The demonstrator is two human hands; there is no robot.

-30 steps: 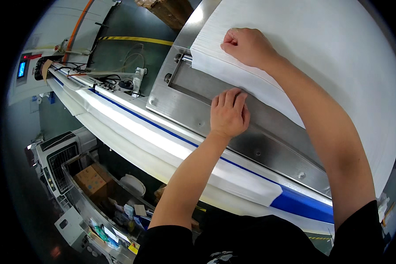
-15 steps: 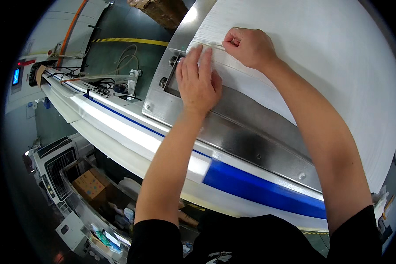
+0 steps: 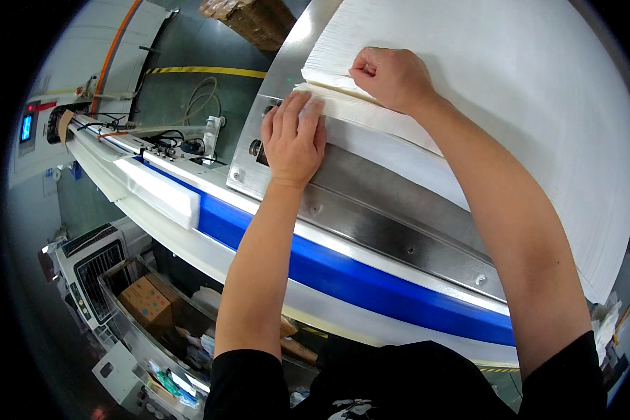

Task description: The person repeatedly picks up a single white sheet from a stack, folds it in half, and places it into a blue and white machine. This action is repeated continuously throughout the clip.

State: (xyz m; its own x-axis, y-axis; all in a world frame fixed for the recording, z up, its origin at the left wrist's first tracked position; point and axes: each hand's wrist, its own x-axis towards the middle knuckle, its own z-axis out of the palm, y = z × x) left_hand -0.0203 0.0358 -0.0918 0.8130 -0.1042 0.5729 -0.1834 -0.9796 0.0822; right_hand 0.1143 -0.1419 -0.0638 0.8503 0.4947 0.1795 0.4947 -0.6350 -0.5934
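Note:
A tall stack of thin white sheets fills the upper right. My right hand is closed in a pinch on the near left edge of its upper sheets, and these stand slightly raised. Below it a gap parts them from the lower sheets, whose edges fan out toward me. My left hand lies with fingers stretched out at the left corner of the lower sheets, over the metal plate. Its thumb rests close beside the index finger. Under the stack is a steel tray.
Along the near side of the tray runs a blue conveyor belt, carrying a white block of sheets. A grey bin holding a cardboard box stands at lower left. A large brown carton sits on the floor beyond.
The upper and lower sheets have parted more widely at the edge. My left hand has shifted left and toward me; my right hand barely moved. A white block has travelled leftward along the belt.

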